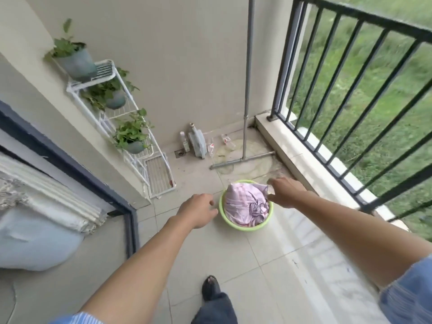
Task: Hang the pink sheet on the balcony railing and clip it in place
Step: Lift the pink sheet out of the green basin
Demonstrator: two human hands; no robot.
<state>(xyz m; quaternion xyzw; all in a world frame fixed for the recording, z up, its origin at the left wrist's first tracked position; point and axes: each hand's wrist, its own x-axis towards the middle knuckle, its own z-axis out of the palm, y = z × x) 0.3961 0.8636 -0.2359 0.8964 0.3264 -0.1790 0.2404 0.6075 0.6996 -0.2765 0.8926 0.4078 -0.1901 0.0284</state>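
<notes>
The pink sheet point(243, 203) lies bunched up in a light green basin point(243, 226) on the tiled balcony floor. My right hand point(284, 191) is at the basin's far right rim, its fingers pinching a corner of the sheet. My left hand point(198, 210) hovers just left of the basin, fingers loosely curled and holding nothing. The black metal balcony railing point(364, 73) runs along the right side above a low white ledge. No clip is visible.
A white wire shelf point(121, 127) with three potted plants leans against the left wall. Bottles point(198, 141) and a grey pipe point(246, 90) stand in the far corner. A doorway with a curtain is at the left. My foot point(210, 288) is below.
</notes>
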